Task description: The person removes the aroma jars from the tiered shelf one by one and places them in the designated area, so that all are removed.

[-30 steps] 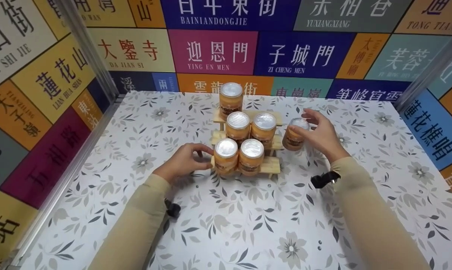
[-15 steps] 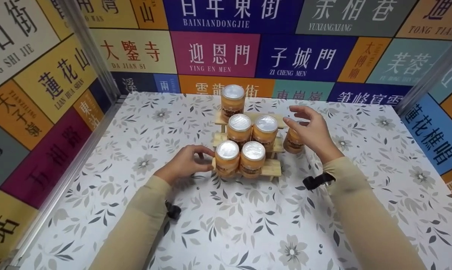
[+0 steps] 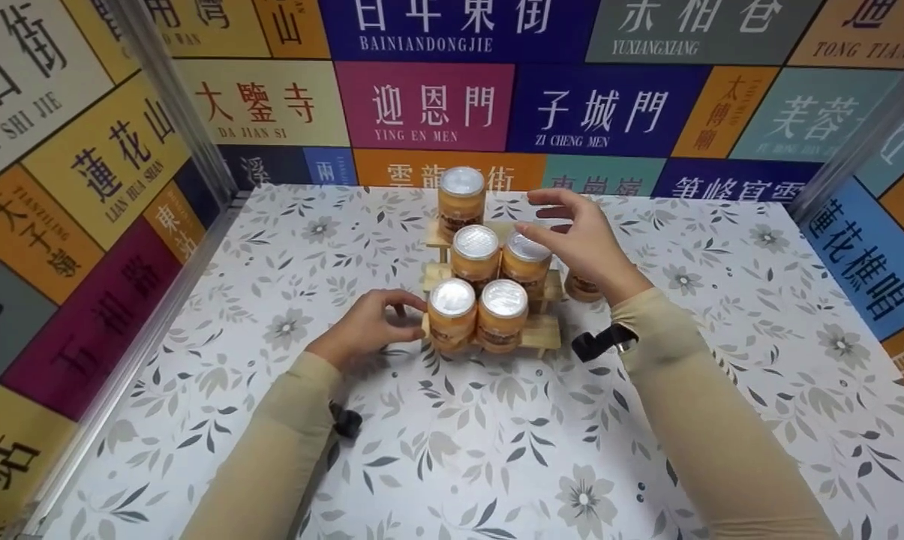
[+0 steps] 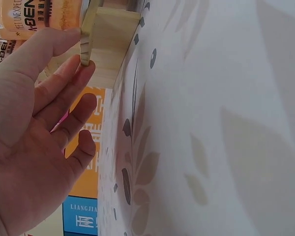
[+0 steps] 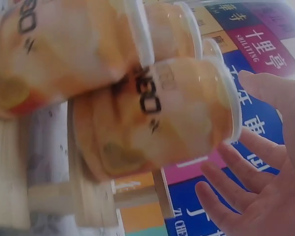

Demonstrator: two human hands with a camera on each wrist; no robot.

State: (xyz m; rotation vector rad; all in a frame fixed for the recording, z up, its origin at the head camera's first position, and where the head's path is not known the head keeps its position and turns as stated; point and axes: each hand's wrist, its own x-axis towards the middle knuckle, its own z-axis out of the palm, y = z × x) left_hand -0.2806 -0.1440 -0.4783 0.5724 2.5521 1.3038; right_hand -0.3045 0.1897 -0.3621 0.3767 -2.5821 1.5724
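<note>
A three-step wooden stand (image 3: 542,332) carries several orange cans with silver lids. On its bottom step are a left can (image 3: 452,319) and a right can (image 3: 502,321). The middle step also bears two, and one top can (image 3: 461,204) stands at the left of the top step. My left hand (image 3: 365,322) pinches the bottom step's left end; in the left wrist view thumb and fingertips meet the plank edge (image 4: 88,29). Fingers spread and holding nothing, my right hand (image 3: 593,244) hovers by the middle-right can (image 5: 162,118), overlapping its lid in the head view.
A loose can (image 3: 585,288) stands on the table to the right of the stand, partly hidden behind my right hand. Beneath everything lies a floral white tablecloth (image 3: 452,450). Colourful sign panels (image 3: 429,105) wall off the back and both sides.
My right hand has let go of the loose can on the table and moved left over the stand. The left hand stays at the bottom step's end.
</note>
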